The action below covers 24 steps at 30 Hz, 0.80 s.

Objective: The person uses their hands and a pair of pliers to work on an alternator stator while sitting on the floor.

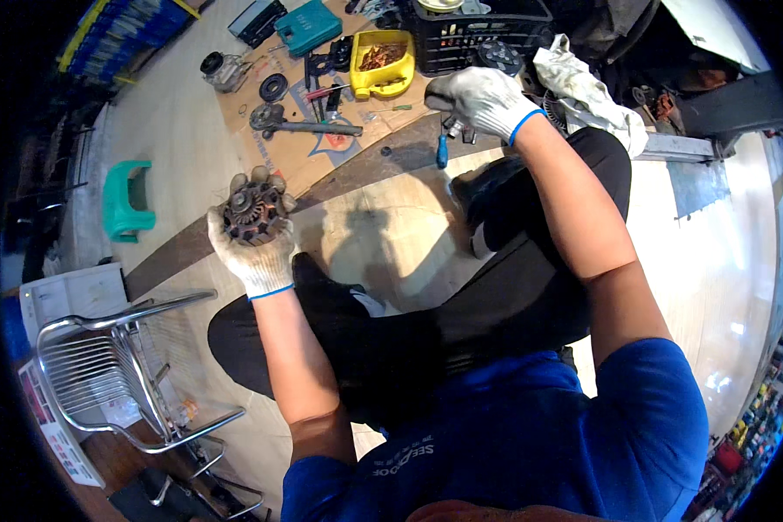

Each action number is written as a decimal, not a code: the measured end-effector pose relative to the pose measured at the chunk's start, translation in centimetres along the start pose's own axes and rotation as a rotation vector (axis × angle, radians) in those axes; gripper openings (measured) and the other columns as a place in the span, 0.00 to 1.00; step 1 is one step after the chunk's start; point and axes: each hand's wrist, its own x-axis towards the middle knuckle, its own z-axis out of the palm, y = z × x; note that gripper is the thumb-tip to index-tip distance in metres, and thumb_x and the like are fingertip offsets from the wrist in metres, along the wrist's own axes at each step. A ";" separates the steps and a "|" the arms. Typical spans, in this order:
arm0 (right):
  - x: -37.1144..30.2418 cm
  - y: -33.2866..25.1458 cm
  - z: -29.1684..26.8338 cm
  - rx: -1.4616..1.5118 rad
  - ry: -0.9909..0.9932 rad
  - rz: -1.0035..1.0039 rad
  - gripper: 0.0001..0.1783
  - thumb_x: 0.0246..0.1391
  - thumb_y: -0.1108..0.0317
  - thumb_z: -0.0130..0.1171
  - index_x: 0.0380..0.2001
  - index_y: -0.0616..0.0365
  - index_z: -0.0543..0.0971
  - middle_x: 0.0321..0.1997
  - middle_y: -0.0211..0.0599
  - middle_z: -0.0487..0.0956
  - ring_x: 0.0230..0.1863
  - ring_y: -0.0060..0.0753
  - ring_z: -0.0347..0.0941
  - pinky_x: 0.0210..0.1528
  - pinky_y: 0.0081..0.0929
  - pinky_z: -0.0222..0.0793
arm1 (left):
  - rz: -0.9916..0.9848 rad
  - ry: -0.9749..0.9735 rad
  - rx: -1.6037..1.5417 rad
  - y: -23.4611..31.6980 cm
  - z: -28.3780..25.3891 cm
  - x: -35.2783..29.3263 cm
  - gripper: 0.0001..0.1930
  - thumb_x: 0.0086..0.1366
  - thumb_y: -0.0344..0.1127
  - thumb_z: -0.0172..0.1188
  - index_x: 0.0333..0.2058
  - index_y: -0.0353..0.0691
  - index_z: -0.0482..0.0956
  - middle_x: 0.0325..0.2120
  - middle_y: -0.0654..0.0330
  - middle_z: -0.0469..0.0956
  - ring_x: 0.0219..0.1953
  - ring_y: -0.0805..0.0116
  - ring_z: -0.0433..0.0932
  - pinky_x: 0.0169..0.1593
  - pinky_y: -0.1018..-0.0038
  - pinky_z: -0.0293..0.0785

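**Your left hand (pixel 254 261) is gripping a finned metal rotor (pixel 254 211); your right hand (pixel 487 102) is hanging near the crate**

You are holding the rotor in your gloved left hand, palm beneath it, with the fingers wrapping around its far side and clamping on it. Its toothed, finned face is pointing up toward you, and in this view it is sitting just beside the near left edge of the cardboard sheet (pixel 285 170).

You are keeping your gloved right hand near the sheet's right edge, its fingers bending inward. Their darkened tips are lying close together, but you cannot tell whether they are pinching anything.

Near the sheet's far right corner, a yellow cut-open container (pixel 381 85) is holding copper-coloured bits (pixel 383 56). A black plastic crate (pixel 531 36) is standing just beyond it. Toward the left edge, a long-handled tool (pixel 317 129) with a bulky round head is lying below a black ring (pixel 273 87). A metal housing (pixel 224 71) is resting by the far left corner, and a teal case (pixel 309 28) is lying along the far edge. A blue-handled screwdriver (pixel 442 152) is lying off the right edge.
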 end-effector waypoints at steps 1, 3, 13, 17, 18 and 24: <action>0.0 0.2 -0.6 0.046 -0.121 0.151 0.16 0.64 0.51 0.53 0.46 0.43 0.82 0.35 0.44 0.83 0.39 0.47 0.82 0.39 0.43 0.76 | 0.016 0.014 0.006 0.3 -0.2 0.0 0.33 0.62 0.55 0.61 0.54 0.31 0.75 0.56 0.38 0.72 0.56 0.38 0.72 0.51 0.48 0.78; -0.6 0.2 -1.0 0.012 0.079 0.080 0.18 0.64 0.48 0.51 0.42 0.46 0.82 0.33 0.43 0.83 0.39 0.51 0.81 0.39 0.47 0.76 | 0.027 0.053 -0.019 0.7 -0.5 -0.4 0.33 0.66 0.57 0.54 0.54 0.30 0.74 0.56 0.37 0.72 0.56 0.36 0.72 0.50 0.47 0.77; -1.3 2.0 -1.0 0.190 0.026 -0.011 0.40 0.54 0.41 0.62 0.62 0.57 0.72 0.55 0.54 0.78 0.57 0.54 0.75 0.58 0.43 0.71 | 0.055 0.349 0.047 0.6 -1.4 -0.2 0.32 0.70 0.61 0.49 0.53 0.35 0.75 0.50 0.42 0.77 0.54 0.43 0.75 0.50 0.46 0.74; -0.9 1.4 -1.2 0.187 0.189 0.111 0.38 0.54 0.42 0.61 0.60 0.58 0.73 0.57 0.55 0.77 0.59 0.53 0.74 0.61 0.41 0.69 | 0.024 0.480 0.080 -1.1 0.2 -0.2 0.28 0.70 0.61 0.49 0.50 0.39 0.76 0.50 0.45 0.78 0.50 0.45 0.78 0.49 0.44 0.73; -0.9 1.3 -1.3 0.182 0.226 0.104 0.36 0.56 0.43 0.61 0.58 0.59 0.75 0.56 0.55 0.78 0.57 0.53 0.75 0.59 0.41 0.70 | 0.027 0.512 0.095 -1.4 0.8 -0.2 0.28 0.70 0.61 0.49 0.49 0.39 0.76 0.49 0.45 0.78 0.50 0.45 0.78 0.49 0.44 0.73; 0.5 0.2 -1.4 0.259 0.186 0.149 0.34 0.57 0.43 0.59 0.58 0.56 0.76 0.55 0.54 0.79 0.55 0.54 0.76 0.58 0.41 0.71 | 0.090 0.654 0.131 -1.4 2.9 -0.4 0.28 0.70 0.61 0.50 0.50 0.40 0.75 0.48 0.47 0.78 0.48 0.46 0.78 0.49 0.42 0.74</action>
